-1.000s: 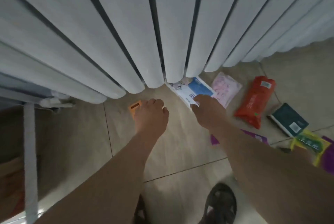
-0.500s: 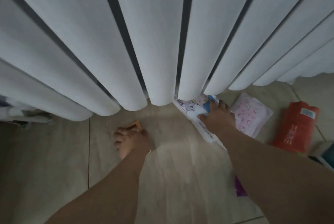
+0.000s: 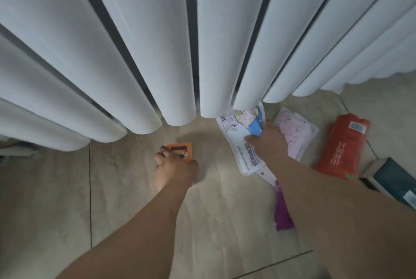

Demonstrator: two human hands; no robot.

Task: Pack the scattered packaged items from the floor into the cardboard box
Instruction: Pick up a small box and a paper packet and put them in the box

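Note:
My left hand [image 3: 174,167] is closed around the near edge of a small orange packet [image 3: 181,148] lying on the floor by the curtain hem. My right hand [image 3: 266,141] grips a white packet with a cartoon print and blue patch [image 3: 239,134], whose far end is tucked under the curtain. To its right lie a pink patterned packet [image 3: 297,134], a red packet [image 3: 343,143] and a dark green packet [image 3: 394,177]. A purple packet [image 3: 282,211] shows partly from under my right forearm. The cardboard box is not in view.
A white pleated curtain [image 3: 202,42] hangs across the whole upper view, its hem just above the beige tiled floor [image 3: 126,188]. Tile joints run down the left and across the bottom right.
The view has dropped closer to the floor. My left hand has closed on the orange packet; my right hand has slid up the white cartoon packet and gripped it, pulling it out from the curtain.

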